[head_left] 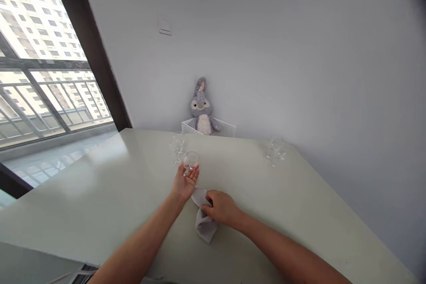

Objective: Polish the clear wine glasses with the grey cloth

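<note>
My left hand [186, 181] is palm up around the lower part of a clear stemmed glass [192, 159], its fingers curled at the bowl's base. The glass stands up above the palm, bowl upward. To its right and nearer to me, my right hand [222, 207] grips a light grey cloth [205, 226], which hangs down in folds under the fingers. Just behind the held glass are more clear stemmed glasses [178, 143] on the table; how many is hard to make out.
The pale table [133, 204] runs back to a grey wall. Several clear glasses [276, 148] stand at its far right. Behind the far edge, a grey plush rabbit [201, 113] sits in a white perforated basket [228, 130]. A window with a railing is on the left.
</note>
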{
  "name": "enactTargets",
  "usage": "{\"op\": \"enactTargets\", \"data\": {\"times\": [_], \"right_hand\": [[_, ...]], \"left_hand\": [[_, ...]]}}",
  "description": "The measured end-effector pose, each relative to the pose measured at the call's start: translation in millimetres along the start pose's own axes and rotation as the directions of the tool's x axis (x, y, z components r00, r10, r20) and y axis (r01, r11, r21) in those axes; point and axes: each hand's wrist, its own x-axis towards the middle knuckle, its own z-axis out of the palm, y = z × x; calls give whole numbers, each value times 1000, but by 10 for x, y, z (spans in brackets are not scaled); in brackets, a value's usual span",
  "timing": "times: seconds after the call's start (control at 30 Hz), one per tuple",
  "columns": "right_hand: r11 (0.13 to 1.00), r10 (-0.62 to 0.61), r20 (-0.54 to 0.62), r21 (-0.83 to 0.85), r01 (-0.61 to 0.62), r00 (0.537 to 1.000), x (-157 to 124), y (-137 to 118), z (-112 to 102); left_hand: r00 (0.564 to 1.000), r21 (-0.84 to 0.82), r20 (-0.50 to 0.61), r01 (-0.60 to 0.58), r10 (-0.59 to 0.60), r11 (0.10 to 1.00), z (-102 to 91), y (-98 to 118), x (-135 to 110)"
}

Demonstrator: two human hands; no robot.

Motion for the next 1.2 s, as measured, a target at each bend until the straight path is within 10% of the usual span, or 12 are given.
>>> {"op": "enactTargets", "data": {"times": [0.2,0.33,0.43,0.67,1.0,1.2], "right_hand": [[704,316,-332,710,15,889,90,89,-323],[530,499,-438,837,137,748,37,158,-645],[594,503,-542,783,186,673,26,186,-695],[660,90,-348,722,205,933,91,88,-421],[633,370,-495,753,176,786,167,280,-393],[465,125,-128,884,56,984,102,105,-400]], "left_hand": [[981,143,194,-47,19,989,163,-154,56],[943,238,309,-199,120,951,161,-272,128],[934,265,336,-221,125,939,89,-382,143],[916,295,395,-203,74,934,5,-450,60],[934,305,350,-191,77,933,-50,-544,66],[932,318,349,-217,99,923,3,-484,31]]}}
